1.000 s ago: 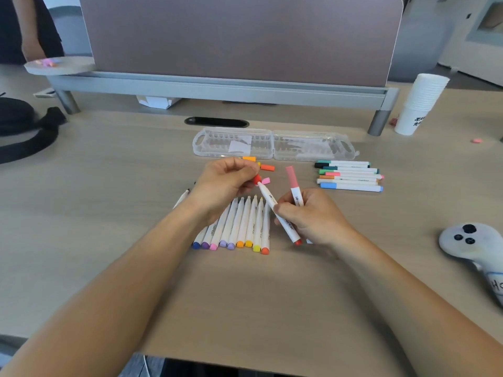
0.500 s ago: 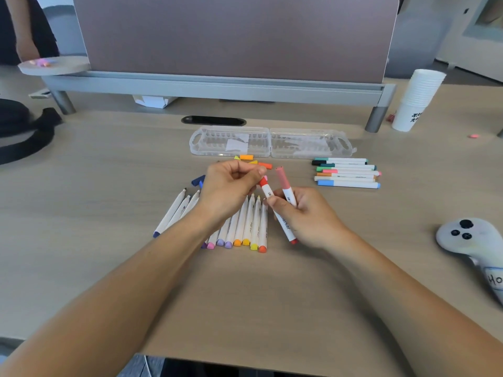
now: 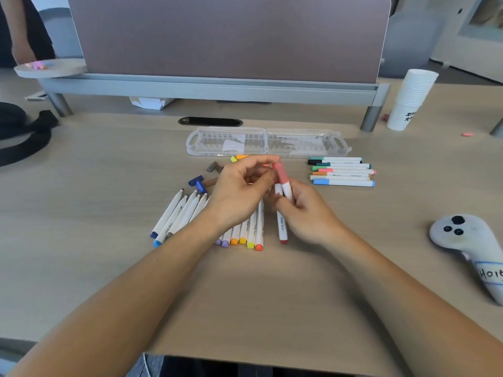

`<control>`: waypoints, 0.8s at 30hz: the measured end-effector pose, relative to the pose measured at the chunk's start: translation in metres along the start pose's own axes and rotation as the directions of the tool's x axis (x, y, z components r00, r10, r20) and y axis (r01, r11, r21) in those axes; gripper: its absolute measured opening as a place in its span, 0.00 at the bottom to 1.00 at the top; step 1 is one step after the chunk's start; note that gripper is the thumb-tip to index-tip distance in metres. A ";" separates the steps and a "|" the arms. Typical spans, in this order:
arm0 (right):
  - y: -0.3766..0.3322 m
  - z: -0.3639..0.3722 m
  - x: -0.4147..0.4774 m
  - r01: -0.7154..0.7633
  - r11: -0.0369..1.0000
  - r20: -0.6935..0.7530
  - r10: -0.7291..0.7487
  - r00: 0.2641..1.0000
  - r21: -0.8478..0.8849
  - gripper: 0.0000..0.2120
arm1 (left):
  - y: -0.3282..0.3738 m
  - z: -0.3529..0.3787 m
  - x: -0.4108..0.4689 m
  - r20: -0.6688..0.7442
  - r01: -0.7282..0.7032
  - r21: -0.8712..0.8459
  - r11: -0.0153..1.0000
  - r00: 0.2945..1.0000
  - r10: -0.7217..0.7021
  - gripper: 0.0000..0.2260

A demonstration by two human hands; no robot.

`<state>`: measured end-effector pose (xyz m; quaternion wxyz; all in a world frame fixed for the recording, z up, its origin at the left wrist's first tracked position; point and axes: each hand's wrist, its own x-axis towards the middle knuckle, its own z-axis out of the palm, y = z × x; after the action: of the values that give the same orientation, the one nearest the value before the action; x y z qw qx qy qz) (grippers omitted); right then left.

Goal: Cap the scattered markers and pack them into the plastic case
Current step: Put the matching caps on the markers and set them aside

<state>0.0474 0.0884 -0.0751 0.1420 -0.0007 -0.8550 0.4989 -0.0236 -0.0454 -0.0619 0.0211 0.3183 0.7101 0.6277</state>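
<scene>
My right hand grips two white markers side by side, nearly upright: a red-ended marker and a pink-capped marker. My left hand pinches the red cap at the top of the red marker. Beneath my hands lies a row of uncapped markers with coloured ends. Three more uncapped markers fan out to the left. Loose caps lie behind: blue, grey, orange. The clear plastic case lies open behind them. Capped markers are stacked to its right.
A stack of paper cups stands at the back right. A white controller lies at the right edge, a black strap at the left. A grey riser with a screen spans the back. A person stands at the far left.
My left hand brought the red cap onto the red marker's tip. My right hand swung both markers more upright. The fanned markers on the left came into view.
</scene>
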 end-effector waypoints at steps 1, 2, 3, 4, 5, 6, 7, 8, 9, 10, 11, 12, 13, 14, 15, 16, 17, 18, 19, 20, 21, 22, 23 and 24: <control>0.001 -0.001 0.000 -0.006 1.000 -0.038 0.007 0.999 0.018 0.07 | -0.002 -0.001 0.000 -0.008 0.008 -0.001 1.000 1.000 -0.008 0.11; 0.001 -0.003 0.001 -0.018 0.999 -0.080 0.020 0.997 0.035 0.08 | -0.004 -0.004 0.001 -0.018 0.026 0.007 1.000 0.999 -0.026 0.10; 0.001 -0.005 0.002 -0.026 0.998 -0.121 0.033 0.992 0.059 0.09 | -0.006 -0.008 0.002 -0.027 0.043 0.028 0.999 0.999 -0.042 0.07; 0.003 -0.006 0.004 -0.032 0.996 -0.156 0.045 0.987 0.086 0.08 | -0.009 -0.013 0.003 -0.035 0.060 0.063 0.996 0.998 -0.058 0.05; 0.004 -0.007 0.005 -0.039 0.992 -0.184 0.060 0.981 0.118 0.07 | -0.010 -0.018 0.005 -0.042 0.071 0.107 0.992 0.997 -0.067 0.05; 0.005 -0.007 0.005 -0.056 0.986 -0.203 0.088 0.975 0.159 0.08 | -0.012 -0.024 0.007 -0.051 0.088 0.151 0.985 0.995 -0.081 0.06; 0.005 -0.007 0.006 -0.072 0.974 -0.216 0.119 0.969 0.215 0.09 | -0.014 -0.030 0.009 -0.067 0.107 0.189 0.976 0.993 -0.096 0.06; 0.005 -0.007 0.006 -0.079 0.961 -0.228 0.142 0.963 0.266 0.11 | -0.014 -0.035 0.011 -0.090 0.131 0.221 0.966 0.989 -0.113 0.07; 0.004 -0.006 0.005 -0.078 0.949 -0.241 0.156 0.958 0.305 0.10 | -0.015 -0.040 0.013 -0.117 0.153 0.253 0.955 0.985 -0.127 0.07; 0.004 -0.006 0.005 -0.073 0.940 -0.250 0.163 0.955 0.333 0.07 | -0.016 -0.044 0.015 -0.140 0.171 0.282 0.944 0.981 -0.136 0.07; 0.003 -0.006 0.004 -0.069 0.931 -0.251 0.167 0.953 0.358 0.04 | -0.017 -0.048 0.016 -0.157 0.182 0.312 0.933 0.978 -0.139 0.07; 0.003 -0.007 0.004 -0.067 0.922 -0.251 0.173 0.952 0.381 0.02 | -0.017 -0.050 0.017 -0.174 0.194 0.336 0.922 0.974 -0.141 0.06; 0.003 -0.007 0.004 -0.065 0.914 -0.253 0.178 0.951 0.401 0.02 | -0.018 -0.052 0.017 -0.189 0.202 0.357 0.912 0.972 -0.141 0.06; 0.003 -0.007 0.004 -0.062 0.908 -0.259 0.183 0.948 0.415 0.02 | -0.018 -0.053 0.017 -0.197 0.209 0.371 0.905 0.970 -0.143 0.06; 0.003 -0.007 0.005 -0.057 0.905 -0.272 0.187 0.944 0.421 0.04 | -0.019 -0.053 0.019 -0.195 0.211 0.384 0.899 0.970 -0.145 0.06; 0.003 -0.007 0.005 -0.056 0.903 -0.288 0.194 0.938 0.426 0.07 | -0.020 -0.052 0.021 -0.185 0.211 0.401 0.891 0.972 -0.146 0.07; 0.002 -0.007 0.006 -0.058 0.897 -0.301 0.207 0.931 0.439 0.10 | -0.020 -0.050 0.024 -0.170 0.207 0.430 0.879 0.975 -0.147 0.08; 0.003 -0.007 0.007 -0.057 0.893 -0.310 0.214 0.926 0.446 0.12 | -0.021 -0.047 0.027 -0.159 0.209 0.460 0.863 0.976 -0.151 0.11; 0.002 -0.008 0.008 -0.050 0.902 -0.319 0.203 0.926 0.428 0.13 | -0.022 -0.044 0.032 -0.153 0.216 0.484 0.848 0.975 -0.162 0.12; 0.004 -0.008 0.008 -0.038 0.933 -0.326 0.164 0.931 0.359 0.13 | -0.024 -0.041 0.038 -0.145 0.225 0.506 0.833 0.974 -0.175 0.13; 0.005 -0.010 0.007 -0.020 0.971 -0.315 0.096 0.944 0.237 0.13 | -0.025 -0.037 0.045 -0.133 0.228 0.533 0.815 0.974 -0.185 0.13; 0.007 -0.011 0.006 0.001 0.996 -0.260 0.023 0.965 0.092 0.12 | -0.027 -0.033 0.052 -0.123 0.229 0.563 0.794 0.973 -0.194 0.12; 0.008 -0.010 0.004 0.022 0.999 -0.161 -0.028 0.987 -0.041 0.09 | -0.029 -0.030 0.061 -0.112 0.226 0.594 0.772 0.974 -0.199 0.11; 0.008 -0.007 0.002 0.054 0.986 -0.044 -0.062 0.997 -0.157 0.08 | -0.030 -0.027 0.069 -0.098 0.220 0.626 0.748 0.974 -0.205 0.10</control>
<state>0.0463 0.0988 -0.0786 0.1769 0.0009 -0.8873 0.4260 -0.1031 -0.0366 -0.0578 -0.0241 0.2168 0.9112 0.3494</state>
